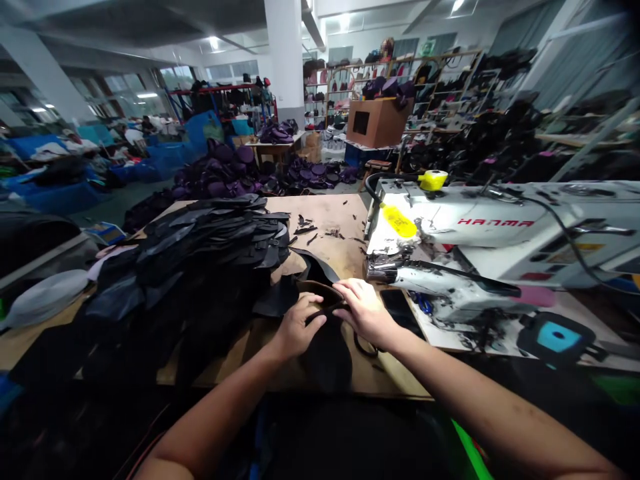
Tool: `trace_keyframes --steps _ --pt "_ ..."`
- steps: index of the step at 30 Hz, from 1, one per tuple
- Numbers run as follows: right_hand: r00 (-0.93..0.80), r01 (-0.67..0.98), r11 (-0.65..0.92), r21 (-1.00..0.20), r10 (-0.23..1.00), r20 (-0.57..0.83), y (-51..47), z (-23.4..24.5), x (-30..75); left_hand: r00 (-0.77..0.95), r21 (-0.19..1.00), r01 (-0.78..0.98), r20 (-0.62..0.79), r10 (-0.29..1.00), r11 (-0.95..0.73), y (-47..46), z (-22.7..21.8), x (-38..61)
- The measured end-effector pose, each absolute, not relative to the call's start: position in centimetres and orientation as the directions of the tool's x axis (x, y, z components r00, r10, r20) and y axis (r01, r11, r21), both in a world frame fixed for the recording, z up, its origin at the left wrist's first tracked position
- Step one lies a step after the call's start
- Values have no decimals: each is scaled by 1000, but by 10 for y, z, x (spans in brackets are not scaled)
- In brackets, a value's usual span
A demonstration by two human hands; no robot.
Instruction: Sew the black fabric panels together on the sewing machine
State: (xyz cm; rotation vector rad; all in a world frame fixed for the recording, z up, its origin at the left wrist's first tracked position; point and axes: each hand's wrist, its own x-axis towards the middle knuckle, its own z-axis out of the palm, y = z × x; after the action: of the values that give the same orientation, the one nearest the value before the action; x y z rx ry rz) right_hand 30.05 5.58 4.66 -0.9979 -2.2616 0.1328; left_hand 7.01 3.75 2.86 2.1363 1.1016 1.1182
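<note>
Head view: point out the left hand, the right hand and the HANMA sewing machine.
Left hand (299, 327): head view, back of the hand.
Right hand (365, 312): head view, back of the hand.
HANMA sewing machine (495, 223): head view, red lettering on its white arm.

A white Hanma industrial sewing machine (493, 227) with a yellow spool (433, 179) on top stood beside the wooden workbench (325, 217). Beyond, purple bag panels (235, 172) lay heaped on the floor, blue plastic crates (53, 197) crowded the left, and handbag shelves (345, 87) lined the far wall behind a cardboard box (379, 121).
</note>
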Motion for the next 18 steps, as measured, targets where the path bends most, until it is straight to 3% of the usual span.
trace_keyframes --steps 3,6,8,10,13,16,18 --pt "-606 592 702 -395 711 356 69 47 307 391 619 465 497 775 -632 42 37 57" --pt "-564 594 653 -470 755 336 65 40 311 389 419 572 618 683 -705 51 50 42" --pt "-526 605 629 -488 776 348 59 37 313 276 263 741 719 637 -618 62 62 33" --pt "-556 598 645 -475 762 334 54 40 314 127 199 887 762 636 -416 79 75 26" --pt "-653 579 689 -435 712 259 50 57 309 37 295 913 629 776 -283 108 92 19" --pt "-739 569 750 -338 646 191 52 84 295 61 478 826 452 890 -299 129 96 14" --pt "-824 478 850 -222 522 220 58 104 281 90 542 766 442 893 -345 132 96 12"
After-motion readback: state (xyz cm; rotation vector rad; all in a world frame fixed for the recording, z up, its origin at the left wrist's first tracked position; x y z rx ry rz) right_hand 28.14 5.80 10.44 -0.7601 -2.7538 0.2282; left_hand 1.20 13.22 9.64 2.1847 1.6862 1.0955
